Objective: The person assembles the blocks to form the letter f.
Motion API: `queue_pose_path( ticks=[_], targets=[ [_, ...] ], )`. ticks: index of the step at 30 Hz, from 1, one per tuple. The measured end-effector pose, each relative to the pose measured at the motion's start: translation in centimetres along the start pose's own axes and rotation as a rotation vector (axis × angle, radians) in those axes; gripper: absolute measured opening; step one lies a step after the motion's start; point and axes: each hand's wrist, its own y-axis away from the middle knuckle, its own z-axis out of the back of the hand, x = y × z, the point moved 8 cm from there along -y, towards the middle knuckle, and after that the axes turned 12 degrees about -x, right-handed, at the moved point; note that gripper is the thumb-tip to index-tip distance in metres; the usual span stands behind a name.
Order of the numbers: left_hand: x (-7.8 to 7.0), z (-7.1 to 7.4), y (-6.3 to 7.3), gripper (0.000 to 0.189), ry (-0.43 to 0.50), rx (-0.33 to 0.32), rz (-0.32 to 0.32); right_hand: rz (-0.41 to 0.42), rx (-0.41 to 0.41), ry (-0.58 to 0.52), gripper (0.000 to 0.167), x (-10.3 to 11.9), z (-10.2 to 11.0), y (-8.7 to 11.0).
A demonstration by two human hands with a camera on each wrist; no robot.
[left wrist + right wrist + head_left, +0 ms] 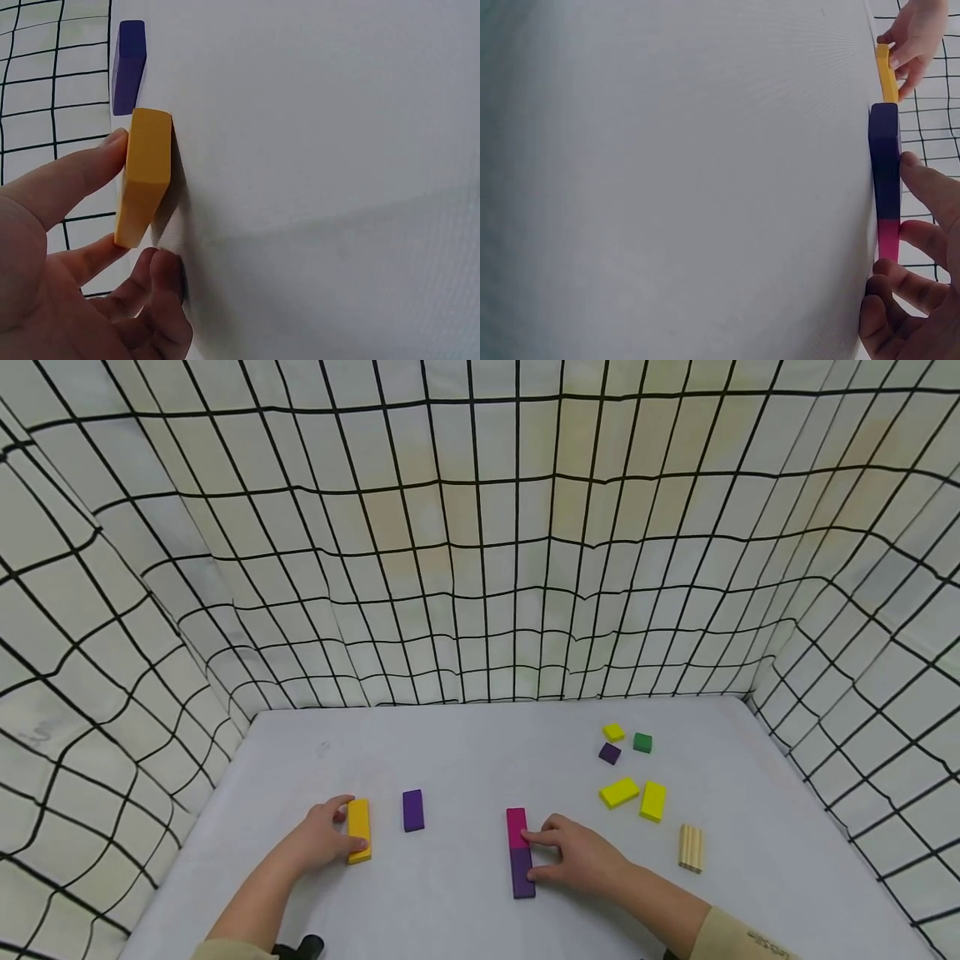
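At nine o'clock from right hand (581,857), left hand (327,837) pinches orange block (360,825); right fingers (543,838), apart, touch pink block (515,825) and purple block (521,881).

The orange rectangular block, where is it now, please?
In the head view, the orange rectangular block is left of the lone purple rectangular block, held by the left hand.

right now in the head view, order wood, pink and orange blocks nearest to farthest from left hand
1. Orange block: in the left hand
2. Pink block: rightward, at the right hand
3. Wood block: farther right, past the right hand
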Motion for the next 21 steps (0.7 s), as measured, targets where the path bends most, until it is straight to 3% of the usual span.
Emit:
queue_pose_path(
  ticks=[13,21],
  targets=[
    [-1.2,0.7,1.1,0.071,0.106,-0.008,0.038,-0.008,0.005,0.003,0.060,0.3,0.2,-0.1],
    [-0.7,1.1,0.9,0.066,0.172,-0.017,0.044,-0.011,0.004,-0.007,0.060,0.3,0.3,0.0]
  ],
)
